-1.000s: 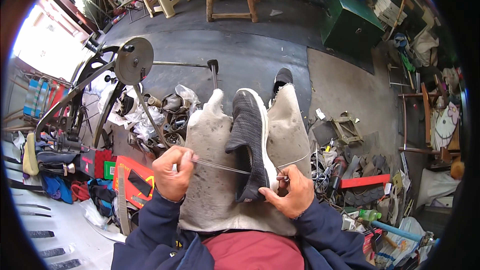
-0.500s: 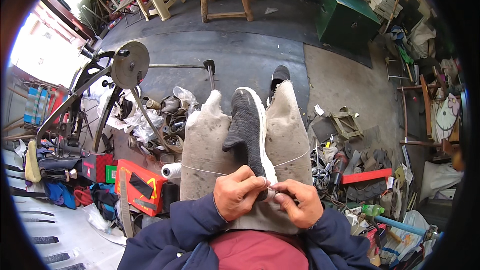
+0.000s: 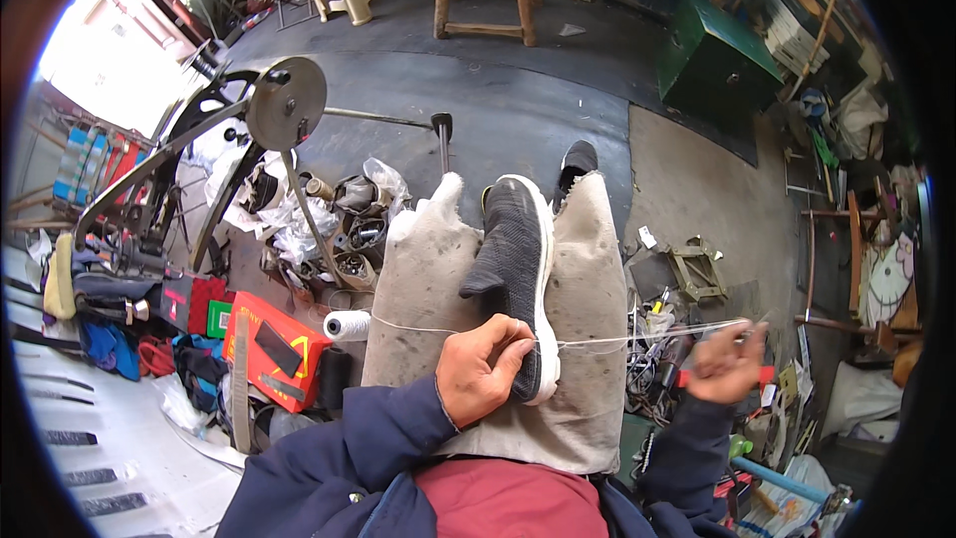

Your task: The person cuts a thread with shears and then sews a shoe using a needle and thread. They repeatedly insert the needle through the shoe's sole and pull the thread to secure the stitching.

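Note:
A dark grey knit shoe [image 3: 510,264] with a white sole lies along my lap, its toe pointing away from me and its heel near my body. My left hand [image 3: 483,374] is closed, thumb and fingers pinching the left side of the heel. White thread [image 3: 637,336] runs taut in several strands from the heel out to my right hand [image 3: 729,361]. That hand is raised well to the right, smeared by motion, fingers curled around the thread's end. From a white thread spool [image 3: 349,325] at left, one strand crosses the apron [image 3: 418,269] to the shoe.
A hand-cranked machine with a large wheel [image 3: 286,105] stands at the left, beside a red box [image 3: 277,351]. Tools and scraps lie on the floor to the right, below my right hand. Farther off are a green box [image 3: 719,58] and a wooden stool [image 3: 485,30].
My right hand has swung from the heel far out to the right, drawing the thread taut. My left hand has stayed at the heel. The whole view has shifted slightly.

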`<control>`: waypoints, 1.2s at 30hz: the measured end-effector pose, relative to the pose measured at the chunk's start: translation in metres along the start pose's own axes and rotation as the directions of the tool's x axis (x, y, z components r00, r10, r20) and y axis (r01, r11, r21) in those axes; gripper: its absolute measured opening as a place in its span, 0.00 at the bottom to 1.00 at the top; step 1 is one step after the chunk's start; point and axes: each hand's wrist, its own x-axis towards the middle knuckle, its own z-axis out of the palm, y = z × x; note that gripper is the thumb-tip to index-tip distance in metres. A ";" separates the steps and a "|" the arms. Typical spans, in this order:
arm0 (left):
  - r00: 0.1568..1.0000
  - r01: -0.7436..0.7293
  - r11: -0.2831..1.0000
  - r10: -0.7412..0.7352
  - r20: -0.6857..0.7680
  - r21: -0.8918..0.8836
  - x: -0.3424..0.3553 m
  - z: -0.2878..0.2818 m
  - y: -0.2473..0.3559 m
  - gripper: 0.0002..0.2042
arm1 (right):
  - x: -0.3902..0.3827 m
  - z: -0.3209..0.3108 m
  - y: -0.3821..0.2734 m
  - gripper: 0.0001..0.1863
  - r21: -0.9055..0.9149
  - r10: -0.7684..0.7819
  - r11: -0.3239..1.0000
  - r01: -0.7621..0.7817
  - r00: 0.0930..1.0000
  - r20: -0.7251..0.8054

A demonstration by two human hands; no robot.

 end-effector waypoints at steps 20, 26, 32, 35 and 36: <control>0.999 0.046 0.994 -0.048 -0.013 -0.101 0.004 -0.001 -0.002 0.04 | -0.041 0.100 0.079 0.10 -0.914 0.268 0.392 0.104 0.938 0.222; 0.998 0.061 0.989 -0.060 0.012 -0.136 0.005 0.000 -0.004 0.04 | -0.037 0.115 0.086 0.11 -0.665 0.408 0.703 -0.253 0.909 0.087; 0.995 0.104 0.965 -0.101 0.025 -0.242 0.004 -0.009 -0.004 0.04 | -0.052 0.115 0.113 0.24 -0.977 0.302 -0.093 0.190 0.941 0.154; 0.996 0.091 0.973 -0.092 0.002 -0.212 0.004 -0.018 0.000 0.08 | -0.060 0.109 0.120 0.26 -0.935 0.250 -0.145 0.324 0.926 0.282; 0.993 0.104 0.959 -0.115 -0.026 -0.264 0.003 -0.024 0.002 0.09 | -0.060 0.108 0.122 0.27 -0.943 0.235 -0.122 0.309 0.932 0.275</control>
